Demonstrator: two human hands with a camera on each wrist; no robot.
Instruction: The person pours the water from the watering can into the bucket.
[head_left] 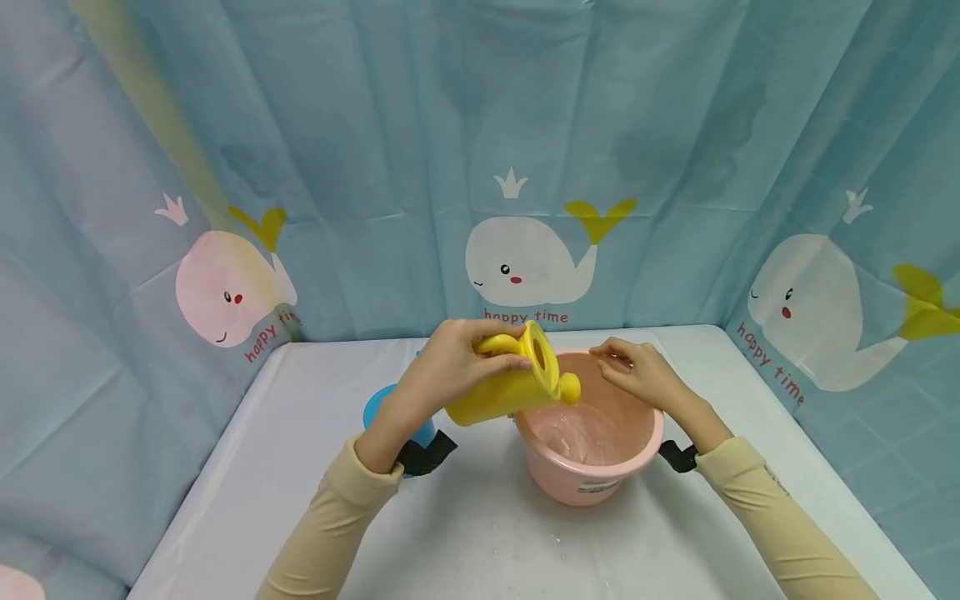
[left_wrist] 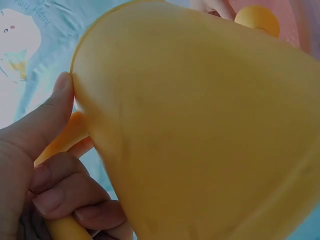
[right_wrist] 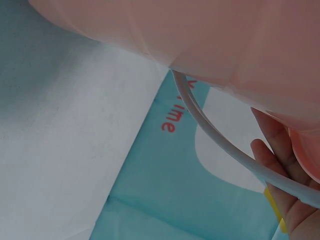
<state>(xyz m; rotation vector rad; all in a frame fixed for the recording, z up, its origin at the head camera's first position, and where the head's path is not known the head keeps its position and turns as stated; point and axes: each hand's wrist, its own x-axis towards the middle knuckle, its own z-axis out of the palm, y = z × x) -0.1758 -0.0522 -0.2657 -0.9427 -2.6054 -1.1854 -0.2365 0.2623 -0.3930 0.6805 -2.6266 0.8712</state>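
My left hand (head_left: 457, 367) grips the handle of a yellow watering can (head_left: 498, 396). The can is tipped toward the right, its round spout head (head_left: 570, 388) over the pink bucket (head_left: 592, 479). In the left wrist view the can's yellow body (left_wrist: 200, 115) fills most of the picture, with the fingers (left_wrist: 65, 190) curled round the handle. Clear water (head_left: 581, 433) lies in the bucket. My right hand (head_left: 637, 371) holds the bucket's far right rim. From the right wrist, the bucket's outer wall (right_wrist: 200, 40) and its pale curved handle (right_wrist: 225, 142) show beside the fingers.
A blue container (head_left: 378, 404) stands on the white table (head_left: 300, 467), partly hidden behind my left forearm. Small water drops dot the table in front of the bucket. A blue curtain (head_left: 420, 167) with printed whales hangs along the back and sides.
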